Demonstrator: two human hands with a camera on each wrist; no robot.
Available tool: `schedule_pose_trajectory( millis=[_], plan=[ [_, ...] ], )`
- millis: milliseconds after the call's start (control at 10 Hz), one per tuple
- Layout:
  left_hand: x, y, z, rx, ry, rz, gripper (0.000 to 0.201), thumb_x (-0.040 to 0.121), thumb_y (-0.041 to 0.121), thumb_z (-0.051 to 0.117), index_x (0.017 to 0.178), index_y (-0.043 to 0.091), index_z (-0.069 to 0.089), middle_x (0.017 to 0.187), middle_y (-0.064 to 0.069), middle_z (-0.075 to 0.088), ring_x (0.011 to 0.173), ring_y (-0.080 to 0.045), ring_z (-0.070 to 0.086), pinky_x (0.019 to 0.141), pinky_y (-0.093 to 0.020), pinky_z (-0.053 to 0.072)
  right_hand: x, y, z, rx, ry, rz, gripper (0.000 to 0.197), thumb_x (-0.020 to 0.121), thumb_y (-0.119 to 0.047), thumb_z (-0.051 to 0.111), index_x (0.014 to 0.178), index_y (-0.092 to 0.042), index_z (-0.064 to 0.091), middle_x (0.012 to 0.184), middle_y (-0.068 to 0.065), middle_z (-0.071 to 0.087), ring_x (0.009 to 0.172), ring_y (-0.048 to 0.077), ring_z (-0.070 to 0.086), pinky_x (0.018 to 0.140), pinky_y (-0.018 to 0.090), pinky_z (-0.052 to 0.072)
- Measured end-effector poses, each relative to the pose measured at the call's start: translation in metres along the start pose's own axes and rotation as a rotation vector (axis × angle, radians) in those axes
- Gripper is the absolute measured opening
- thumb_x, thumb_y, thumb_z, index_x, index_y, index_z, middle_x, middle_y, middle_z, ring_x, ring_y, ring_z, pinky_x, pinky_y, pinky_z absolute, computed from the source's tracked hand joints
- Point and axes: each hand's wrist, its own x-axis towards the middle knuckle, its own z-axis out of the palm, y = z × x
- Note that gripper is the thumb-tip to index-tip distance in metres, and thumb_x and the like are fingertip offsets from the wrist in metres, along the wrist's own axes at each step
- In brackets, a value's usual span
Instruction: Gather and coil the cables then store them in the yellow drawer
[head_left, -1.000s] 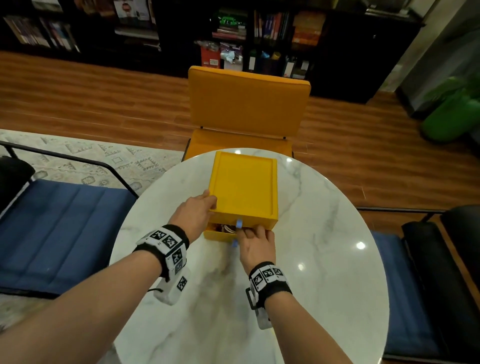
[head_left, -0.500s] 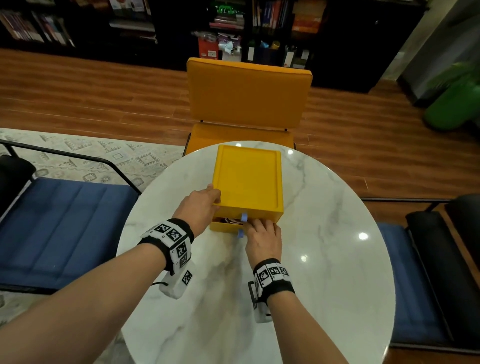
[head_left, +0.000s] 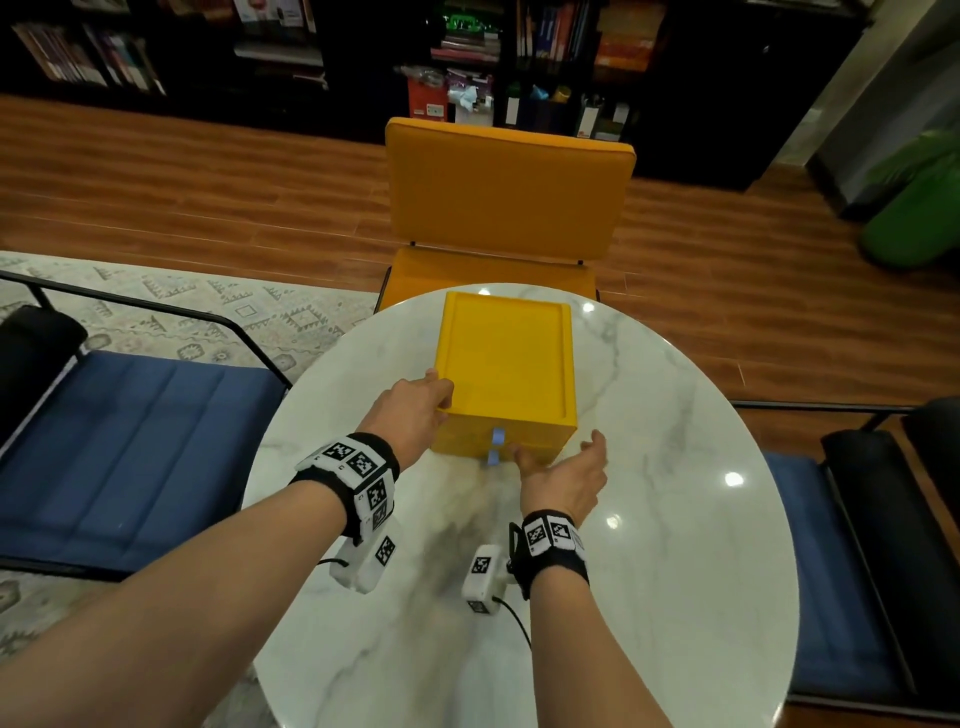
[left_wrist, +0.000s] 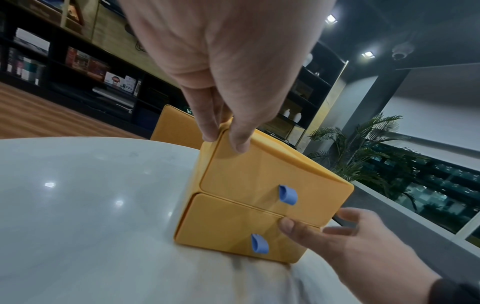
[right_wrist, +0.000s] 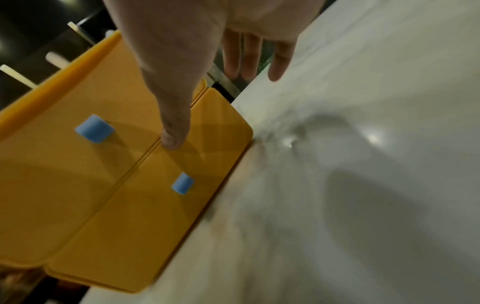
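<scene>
The yellow drawer box (head_left: 506, 358) stands on the far half of the round marble table (head_left: 675, 545). Both its drawers sit flush, each with a blue tab (left_wrist: 287, 195) (left_wrist: 259, 243). No cable shows in any view. My left hand (head_left: 415, 405) pinches the box's upper left front corner (left_wrist: 226, 139), thumb on the front and fingers on the side. My right hand (head_left: 563, 465) is spread open at the box's lower right. Its thumb (right_wrist: 172, 137) touches the seam between the two drawer fronts, and the other fingers (right_wrist: 246, 61) hang free beside the box.
A yellow chair (head_left: 509, 192) stands behind the table. Blue-cushioned chairs flank it on the left (head_left: 130, 441) and right (head_left: 831, 571). The box sits close to the table's far edge. Bare marble lies between me and the box.
The lower drawer, slightly out with cables visible inside, has slid shut. My right hand has left the blue tab and opened out to the right. The left hand stays on the corner.
</scene>
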Motion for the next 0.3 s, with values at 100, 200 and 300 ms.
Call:
schedule_pose_trajectory(
  millis=[100,200,300],
  plan=[
    [-0.001,-0.001,0.0,0.004,-0.008,0.005,0.009,0.097,0.015,0.06,0.103,0.009,0.062,0.148,-0.021,0.055,0.107,-0.042,0.068,0.086,-0.048,0.055,0.01,0.008,-0.007,-0.166,-0.217,-0.121,0.07,0.075,-0.055,0.076,0.126,-0.016,0.046,0.123,0.008,0.06,0.114,0.031,0.051,0.089,0.047,0.049],
    [0.0,-0.007,0.002,-0.059,0.009,0.055,0.016,0.096,0.016,0.062,0.111,0.014,0.061,0.152,-0.017,0.052,0.125,-0.036,0.061,0.095,-0.045,0.053,0.021,0.017,-0.025,-0.288,-0.373,-0.18,0.063,0.083,-0.055,0.067,0.13,-0.018,0.048,0.127,0.007,0.056,0.117,0.03,0.049,0.092,0.046,0.048],
    [-0.019,-0.022,0.007,-0.185,-0.039,0.03,0.048,0.094,0.022,0.068,0.138,0.022,0.049,0.156,-0.009,0.045,0.132,-0.03,0.055,0.103,-0.04,0.048,0.019,0.045,-0.053,-0.379,-0.508,-0.225,0.048,0.089,-0.045,0.062,0.13,-0.02,0.053,0.13,0.003,0.055,0.121,0.025,0.049,0.099,0.04,0.046]
  ],
)
